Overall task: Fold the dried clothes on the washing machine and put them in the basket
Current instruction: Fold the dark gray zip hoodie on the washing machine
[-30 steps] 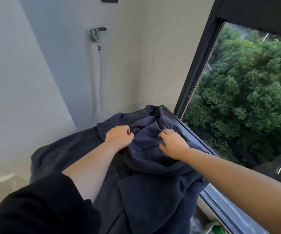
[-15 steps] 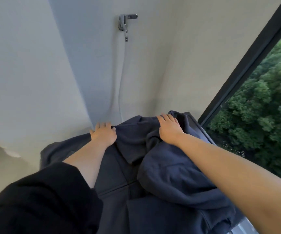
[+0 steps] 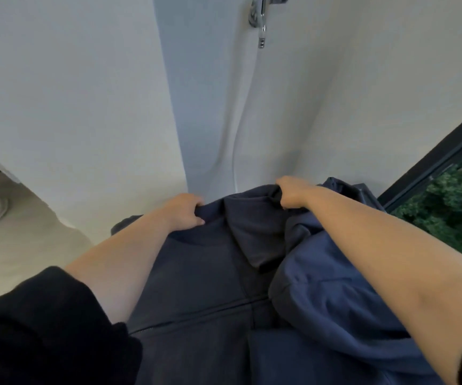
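Left first: your left grip (image 3: 186, 211) has its fingers curled over the far edge of the navy zip jacket (image 3: 210, 273), so it's holding cloth, not just pressing it. The jacket lies spread toward you on what should be the washing machine, though the machine top is hidden under the fabric. The basket isn't in view.

The left half is fairly flat, and the zip (image 3: 196, 319) runs across the near part. In the middle a darker flap (image 3: 254, 240) is folded over itself. It looks like the inside face, prob. a hood or front panel, but I can't tell which.

Your right grip (image 3: 293, 191) is closed on a bunched fold at the far edge, just below the hose (image 3: 236, 145) on the wall. The right half (image 3: 335, 307) is lumpy and heaped.

To do this step well, IMO:
- Pull both grips apart w/ even tension so the far edge goes straight.
- Lift slightly so the heap on the right drops flat.
- Untuck the mid flap before any fold.
- Stay clear of the hose.
- Watch the window frame (image 3: 432, 162) side: cloth hanging over that edge could drag the lot off.
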`<state>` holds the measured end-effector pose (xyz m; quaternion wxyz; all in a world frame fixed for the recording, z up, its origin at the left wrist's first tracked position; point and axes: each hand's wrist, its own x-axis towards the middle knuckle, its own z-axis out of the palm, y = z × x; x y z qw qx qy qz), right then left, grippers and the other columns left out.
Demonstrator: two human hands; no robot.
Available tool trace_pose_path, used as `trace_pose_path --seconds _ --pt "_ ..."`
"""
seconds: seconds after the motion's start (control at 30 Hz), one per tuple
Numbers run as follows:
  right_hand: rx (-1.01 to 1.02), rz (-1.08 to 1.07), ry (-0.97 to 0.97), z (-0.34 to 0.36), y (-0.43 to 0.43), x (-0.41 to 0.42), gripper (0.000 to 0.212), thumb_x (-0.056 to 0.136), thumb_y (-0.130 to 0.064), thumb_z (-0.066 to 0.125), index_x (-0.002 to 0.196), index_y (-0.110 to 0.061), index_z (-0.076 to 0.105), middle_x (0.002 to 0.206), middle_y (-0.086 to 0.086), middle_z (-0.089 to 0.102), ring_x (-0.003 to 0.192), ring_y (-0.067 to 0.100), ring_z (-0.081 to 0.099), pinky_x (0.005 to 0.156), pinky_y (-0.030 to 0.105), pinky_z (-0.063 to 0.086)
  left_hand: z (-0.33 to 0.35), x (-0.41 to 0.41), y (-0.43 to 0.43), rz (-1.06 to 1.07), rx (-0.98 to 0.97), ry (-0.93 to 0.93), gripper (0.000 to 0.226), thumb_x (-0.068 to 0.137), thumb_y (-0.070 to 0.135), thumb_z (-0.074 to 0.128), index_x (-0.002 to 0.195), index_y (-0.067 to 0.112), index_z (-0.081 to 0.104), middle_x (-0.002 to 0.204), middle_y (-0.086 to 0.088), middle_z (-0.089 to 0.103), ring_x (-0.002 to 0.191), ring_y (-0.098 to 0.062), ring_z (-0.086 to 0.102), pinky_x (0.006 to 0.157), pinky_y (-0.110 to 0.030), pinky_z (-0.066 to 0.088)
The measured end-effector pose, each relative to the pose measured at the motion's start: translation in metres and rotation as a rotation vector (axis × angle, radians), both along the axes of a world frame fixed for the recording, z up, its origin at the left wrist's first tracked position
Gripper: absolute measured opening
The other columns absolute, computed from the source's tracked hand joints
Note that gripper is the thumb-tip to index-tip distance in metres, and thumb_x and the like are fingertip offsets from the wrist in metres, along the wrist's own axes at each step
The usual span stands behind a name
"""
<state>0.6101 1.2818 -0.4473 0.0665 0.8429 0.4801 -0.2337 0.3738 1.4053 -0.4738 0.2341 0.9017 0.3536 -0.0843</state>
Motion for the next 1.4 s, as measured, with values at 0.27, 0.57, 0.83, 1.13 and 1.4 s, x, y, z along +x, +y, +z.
trace_pose_path --seconds 0.27,0.57,0.83,1.13,1.4 --pt "-0.277 0.039 -0.086 0.042 -0.017 -0.004 0.022 0.073 -0.015 0.074 0.089 -0.006 0.061 0.076 0.006 0.059 0.072 0.023 0.056 0.058 0.027 0.043 0.037 -0.036 0.012 -0.177 -0.047 0.443 0.027 0.075 0.022 0.073 0.099 0.013 0.064 0.099 -0.003 0.064 0.09 -0.022 0.06 0.083 -0.034 0.05" --pt "0.27 -0.098 -0.504 0.072 -0.005 -0.008 0.022 0.094 -0.005 0.044 0.112 -0.005 0.056 0.112 0.015 0.062 0.103 0.035 0.06 0.078 0.037 0.044 0.067 -0.028 0.008 0.144 0.42 0.274 0.023 0.095 0.019 0.051 0.115 0.011 0.06 0.119 -0.009 0.061 0.111 -0.03 0.058 0.084 -0.035 0.047" --pt "0.442 0.02 -0.575 0.083 -0.04 -0.018 0.018 0.087 -0.006 0.051 0.104 -0.003 0.048 0.1 0.017 0.063 0.089 0.035 0.061 0.068 0.037 0.041 0.097 -0.04 -0.002 0.018 0.594 0.225 0.023 0.096 0.025 0.046 0.112 0.016 0.059 0.115 -0.008 0.063 0.107 -0.03 0.059 0.074 -0.033 0.04" --pt "0.533 0.024 -0.53 0.092 -0.118 -0.061 0.018 0.085 -0.01 0.054 0.101 -0.003 0.05 0.104 0.015 0.055 0.095 0.034 0.053 0.061 0.036 0.035 0.119 -0.075 -0.06 -0.218 0.466 0.259 0.038 0.086 0.044 0.063 0.107 0.012 0.063 0.108 -0.007 0.064 0.104 -0.029 0.06 0.072 -0.031 0.041" --pt "0.583 0.173 -0.553 0.072 -0.2 -0.08 0.015 0.078 0.003 0.063 0.089 0.002 0.053 0.086 0.02 0.059 0.071 0.035 0.058 0.048 0.033 0.031 0.121 -0.108 -0.128 -0.234 0.555 0.215 0.024 0.089 0.012 0.049 0.111 0.013 0.06 0.114 -0.01 0.063 0.107 -0.029 0.06 0.072 -0.032 0.039"
